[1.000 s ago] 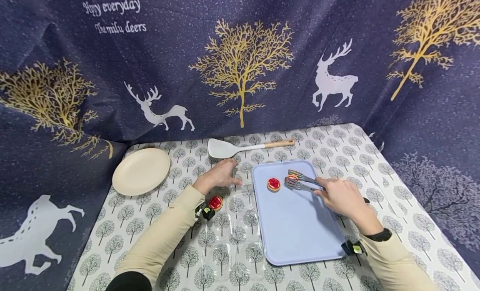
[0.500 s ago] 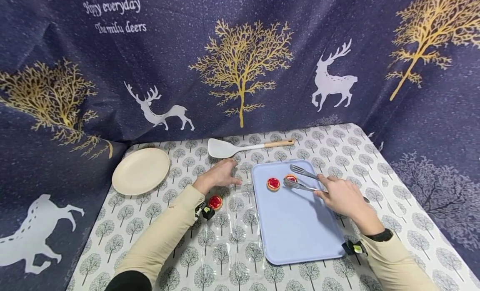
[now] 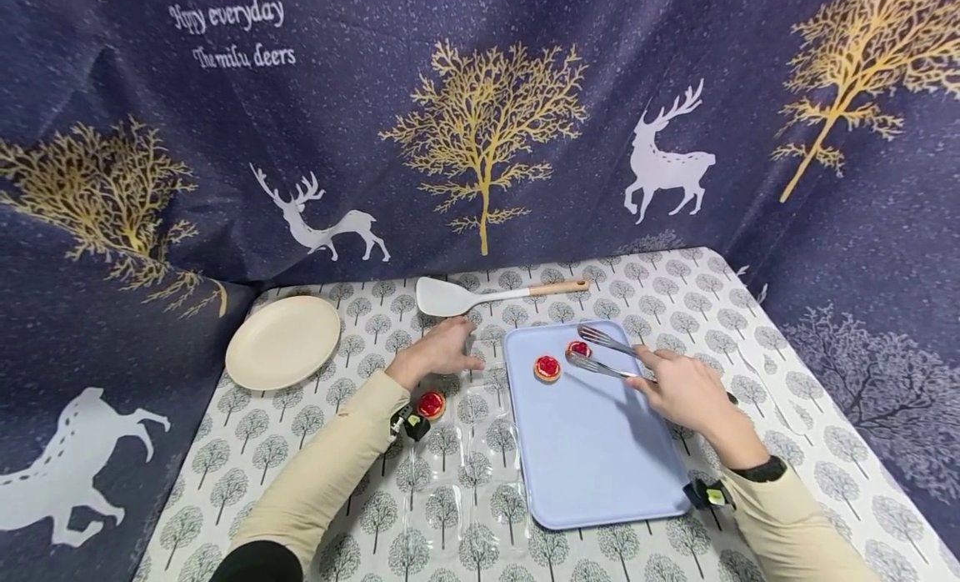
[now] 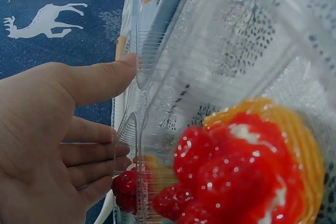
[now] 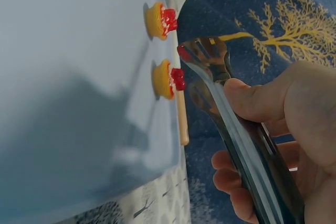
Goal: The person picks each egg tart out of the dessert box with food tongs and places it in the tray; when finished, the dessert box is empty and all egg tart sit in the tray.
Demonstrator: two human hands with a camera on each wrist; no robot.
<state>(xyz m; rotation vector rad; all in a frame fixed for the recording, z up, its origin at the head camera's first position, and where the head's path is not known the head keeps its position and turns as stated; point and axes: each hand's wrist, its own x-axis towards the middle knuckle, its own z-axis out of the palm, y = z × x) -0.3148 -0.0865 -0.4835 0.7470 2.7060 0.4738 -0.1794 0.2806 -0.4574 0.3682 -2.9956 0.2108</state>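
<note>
My right hand [image 3: 693,394] grips metal serving tongs [image 5: 226,103]. In the head view their tips are spread around a small fruit tart [image 5: 167,80] on the blue tray [image 3: 600,457]; the right wrist view shows them raised off it. Another tart [image 3: 547,368] sits beside it on the tray. My left hand [image 3: 442,347] rests at the far end of a clear plastic container [image 3: 465,449]. In the left wrist view its extended thumb and fingers [image 4: 100,80] touch the container's edge. Inside that container is a red-topped tart [image 4: 236,171]; part of another shows near the fingertips.
A cream oval plate [image 3: 282,343] lies at the table's far left. Behind my left hand, a white spatula [image 3: 450,298] with a wooden handle lies along the back edge. A dark printed cloth [image 3: 337,132] hangs behind the tree-patterned tablecloth [image 3: 195,499].
The tongs have spread and come away from the tart, letting go of it on the tray. That tart appears slightly farther back and left. My left hand has stayed in place.
</note>
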